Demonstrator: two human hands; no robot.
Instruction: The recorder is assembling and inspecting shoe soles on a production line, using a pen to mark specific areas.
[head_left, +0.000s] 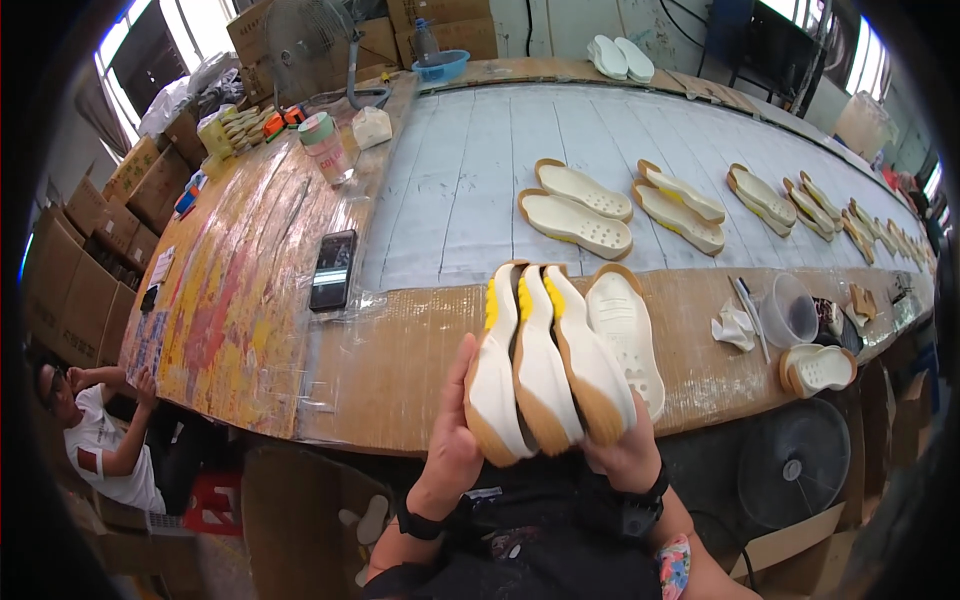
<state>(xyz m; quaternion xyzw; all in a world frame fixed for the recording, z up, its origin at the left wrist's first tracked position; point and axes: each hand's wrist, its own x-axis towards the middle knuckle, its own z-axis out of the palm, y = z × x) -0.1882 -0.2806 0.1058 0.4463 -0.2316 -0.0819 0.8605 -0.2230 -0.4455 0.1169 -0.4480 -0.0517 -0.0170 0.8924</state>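
A bunch of white shoe soles (545, 365) with tan edges and yellow heel marks stands on edge, fanned out, between my two hands. My left hand (452, 440) grips the leftmost sole from the side, thumb up along it. My right hand (628, 452) holds the right side of the bunch from below; one sole (628, 335) with holes in it lies flat against the bunch on that side. Both hands hover just in front of the near edge of the long workbench (400, 350).
Pairs of soles (578, 208) lie in a row across the grey belt surface. A black phone (333, 270), a clear cup (790, 310), a crumpled cloth (735, 328) and another sole (820, 368) sit on the bench. A fan (795, 462) stands below right. A seated person (100, 440) is at lower left.
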